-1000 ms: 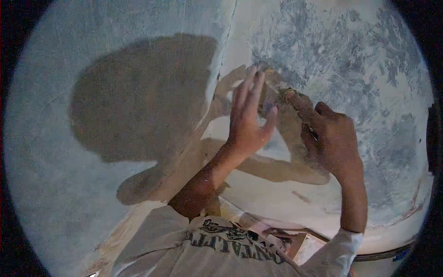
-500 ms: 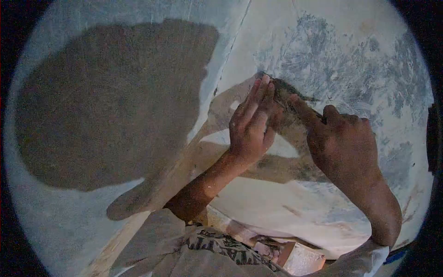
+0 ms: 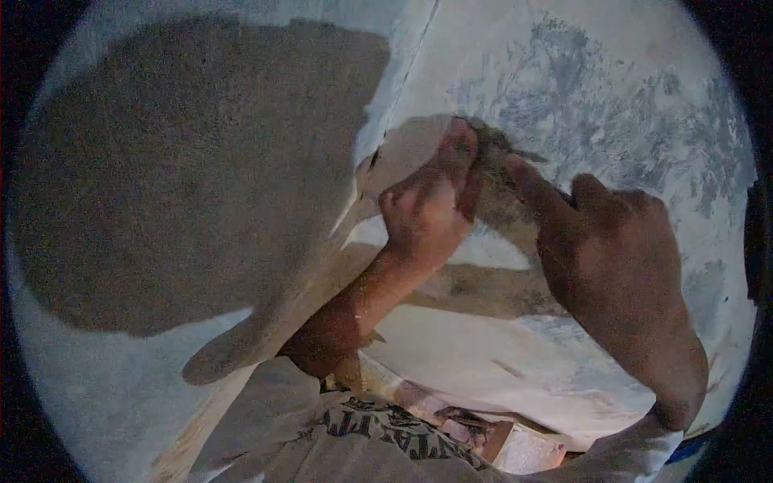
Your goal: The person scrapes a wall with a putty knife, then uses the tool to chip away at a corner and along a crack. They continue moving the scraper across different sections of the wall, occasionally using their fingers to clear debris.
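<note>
My right hand [image 3: 608, 241] is closed around a dark, thin-bladed scraper [image 3: 499, 143], with the index finger stretched along it. The blade lies close against the white, grey-smeared wall [image 3: 644, 129]. My left hand [image 3: 427, 205] is at the blade's left end, its fingers curled in and the thumb side near the blade. What these fingers hold, if anything, is hidden in shadow. Both hands cast shadows on the wall around the blade.
A large shadow [image 3: 193, 177] covers the blue-grey wall [image 3: 88, 386] on the left. A cracked corner line [image 3: 411, 68] runs down between the two surfaces. Below, past my printed shirt [image 3: 362, 427], is a box-like object [image 3: 527, 451] with a pale side.
My left fingers, stretched flat against the blade's end before, have curled in. The right hand and the scraper have shifted slightly.
</note>
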Demonstrator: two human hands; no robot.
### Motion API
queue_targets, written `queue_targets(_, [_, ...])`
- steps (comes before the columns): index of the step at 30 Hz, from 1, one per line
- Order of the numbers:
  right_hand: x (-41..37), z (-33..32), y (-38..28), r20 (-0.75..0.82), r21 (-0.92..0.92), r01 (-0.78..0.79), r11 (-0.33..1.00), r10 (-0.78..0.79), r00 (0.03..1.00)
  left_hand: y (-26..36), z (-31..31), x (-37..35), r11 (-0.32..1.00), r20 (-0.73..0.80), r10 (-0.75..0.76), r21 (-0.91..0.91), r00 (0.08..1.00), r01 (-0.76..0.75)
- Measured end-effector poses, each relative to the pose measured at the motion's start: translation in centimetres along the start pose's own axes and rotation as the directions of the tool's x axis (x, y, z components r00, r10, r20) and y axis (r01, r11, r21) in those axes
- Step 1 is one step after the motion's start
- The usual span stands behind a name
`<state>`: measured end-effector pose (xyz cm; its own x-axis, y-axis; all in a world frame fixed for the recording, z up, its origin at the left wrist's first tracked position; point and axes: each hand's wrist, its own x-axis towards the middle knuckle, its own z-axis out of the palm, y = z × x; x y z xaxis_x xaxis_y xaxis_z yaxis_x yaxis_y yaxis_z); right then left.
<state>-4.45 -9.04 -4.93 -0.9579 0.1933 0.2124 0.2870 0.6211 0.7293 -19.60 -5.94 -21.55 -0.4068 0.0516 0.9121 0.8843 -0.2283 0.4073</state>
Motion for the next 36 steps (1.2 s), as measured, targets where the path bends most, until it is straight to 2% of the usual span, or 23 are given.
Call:
queue_targets(3, [0.2,-0.5,-0.3,0.035,0.011,-0.019,1.0,0.018,0.999,0.4,-0.2,0.9,0.991,-0.038,0.105,0.085,0.994,-0.102])
queue_targets(9, [0.0,-0.5,-0.4,-0.026,0.014,-0.01,1.0,0.01,1.0,0.2,0.8,0.1,1.0,-0.039,0.022,-0.016,0.999,-0.023])
queue_targets(12, [0.3,-0.6,-0.9,0.003,-0.022,-0.047,0.999,0.047,0.999,-0.1,0.6,0.6,0.992,-0.098,0.127,0.002,0.987,-0.127])
queue_targets(15, [0.5,-0.5,-0.4,0.004,-0.01,-0.033,0.999,0.033,0.999,0.3,0.6,0.5,0.996,-0.063,0.076,0.054,0.995,-0.072])
queue_targets(18, [-0.1,0.0,0.7,-0.002,0.012,-0.027,1.0,0.027,1.0,0.6,1.2,0.4,0.999,-0.026,0.044,0.021,0.999,-0.044])
queue_targets(20, [-0.3,-0.2,0.6,-0.013,0.029,-0.027,0.999,0.027,1.0,0.3,1.5,0.6,0.995,-0.085,0.098,0.027,0.992,-0.096])
queue_targets(23, [0.7,-0.2,0.0,-0.037,-0.056,-0.035,0.998,0.033,0.999,0.3,1.2,0.9,0.994,-0.108,0.107,0.044,0.988,-0.102])
queue_targets(27, [0.5,-1.4,1.3,-0.058,0.052,-0.035,0.998,0.038,0.998,1.6,1.8,1.2,0.999,0.004,0.04,-0.036,0.999,-0.04])
queue_targets(28, [1.0,-4.1,-0.5,-0.036,0.083,-0.058,0.995,0.061,0.997,1.6,1.6,1.6,0.999,-0.031,0.04,-0.034,0.999,-0.041])
queue_targets(30, [1.3,-5.0,-1.4,-0.026,0.083,-0.066,0.994,0.068,0.997,1.8,1.4,1.9,0.999,-0.081,0.031,-0.042,0.996,-0.034])
queue_targets(33, [0.6,-2.5,0.6,-0.08,0.034,-0.018,0.999,0.02,0.997,1.7,1.3,1.5,0.995,-0.13,0.045,-0.084,0.99,-0.057])
queue_targets(36, [-0.3,-1.2,2.6,-0.063,0.062,0.003,0.998,0.001,0.998,2.8,1.0,1.5,1.0,-0.136,0.015,-0.019,0.991,-0.018])
